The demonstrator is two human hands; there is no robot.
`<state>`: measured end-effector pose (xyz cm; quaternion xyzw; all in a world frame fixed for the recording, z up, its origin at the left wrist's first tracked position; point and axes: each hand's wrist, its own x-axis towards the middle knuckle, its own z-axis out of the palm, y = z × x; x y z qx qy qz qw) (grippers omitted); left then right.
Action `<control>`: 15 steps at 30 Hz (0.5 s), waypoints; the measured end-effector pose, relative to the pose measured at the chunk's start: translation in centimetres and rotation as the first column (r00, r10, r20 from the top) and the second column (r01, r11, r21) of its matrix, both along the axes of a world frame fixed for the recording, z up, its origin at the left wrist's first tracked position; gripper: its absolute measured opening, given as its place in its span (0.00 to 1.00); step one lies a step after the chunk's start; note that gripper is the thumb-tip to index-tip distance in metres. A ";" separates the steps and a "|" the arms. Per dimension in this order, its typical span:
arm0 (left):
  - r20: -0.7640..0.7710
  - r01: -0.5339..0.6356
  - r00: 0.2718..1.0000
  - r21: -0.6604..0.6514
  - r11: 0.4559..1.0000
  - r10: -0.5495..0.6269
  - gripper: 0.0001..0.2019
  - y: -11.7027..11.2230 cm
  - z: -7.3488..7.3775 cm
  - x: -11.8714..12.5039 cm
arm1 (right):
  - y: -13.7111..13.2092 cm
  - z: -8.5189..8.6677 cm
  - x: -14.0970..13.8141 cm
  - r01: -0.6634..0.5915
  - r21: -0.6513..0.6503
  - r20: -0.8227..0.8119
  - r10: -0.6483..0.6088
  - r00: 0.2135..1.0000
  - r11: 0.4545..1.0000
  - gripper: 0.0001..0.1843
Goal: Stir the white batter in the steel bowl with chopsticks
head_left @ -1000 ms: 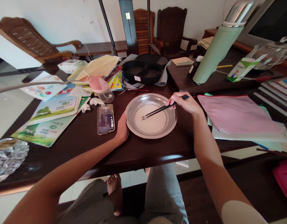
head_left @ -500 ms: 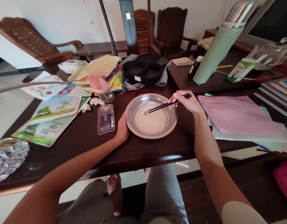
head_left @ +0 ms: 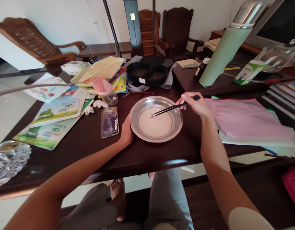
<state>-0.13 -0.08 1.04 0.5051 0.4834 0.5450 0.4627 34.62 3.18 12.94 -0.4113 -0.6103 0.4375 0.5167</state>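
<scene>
A shallow round metal bowl (head_left: 180, 126) stands on the dark table, with a cloudy whitish liquid (head_left: 155, 126) in it. My left hand (head_left: 126, 132) grips the bowl's left rim; the fingertips are partly hidden against its side. In my right hand (head_left: 192, 103) is a pair of black chopsticks (head_left: 170, 108), held above the bowl's right rim. Their tips point left and down at the liquid, close together; I cannot tell whether they touch it. A phone (head_left: 110, 122) with a blurred screen lies just left of my left hand.
Left of the bowl are a pink-topped bottle (head_left: 105, 91), booklets (head_left: 56, 111) and a glass dish (head_left: 16, 164). Behind it sits a black case (head_left: 147, 73). A tall green thermos (head_left: 225, 52) rises at the back right, with a pink folder (head_left: 245, 116) nearer.
My right hand and the chopsticks have shifted slightly to the right, the tips moving a little away from the bowl's left side. My left hand stays on the rim.
</scene>
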 end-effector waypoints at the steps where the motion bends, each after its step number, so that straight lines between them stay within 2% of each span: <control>1: 0.002 0.001 1.000 0.006 1.000 -0.001 0.30 0.0 0.0 0.0 | 0.0 0.1 0.5 0.027 0.004 -0.022 -0.027 0.999 1.000 0.37; 4: -0.001 -0.003 1.000 0.011 1.000 0.003 0.30 -0.1 0.1 0.0 | -0.1 0.2 1.1 0.006 -0.030 -0.048 -0.007 0.999 1.000 0.39; 9: -0.028 -0.001 1.000 0.010 1.000 0.001 0.30 0.0 0.1 0.0 | -0.2 0.0 -0.8 -0.151 -0.087 0.019 0.153 0.988 0.985 0.38; 12: -0.008 -0.008 1.000 0.009 1.000 0.008 0.30 -0.1 0.3 0.0 | 0.0 -0.2 -0.7 -0.073 -0.019 0.023 0.073 0.997 0.997 0.36; 15: -0.010 0.000 1.000 0.028 1.000 0.000 0.30 -0.1 0.3 0.0 | 0.2 -0.1 0.8 0.045 0.004 -0.025 -0.044 0.999 0.999 0.37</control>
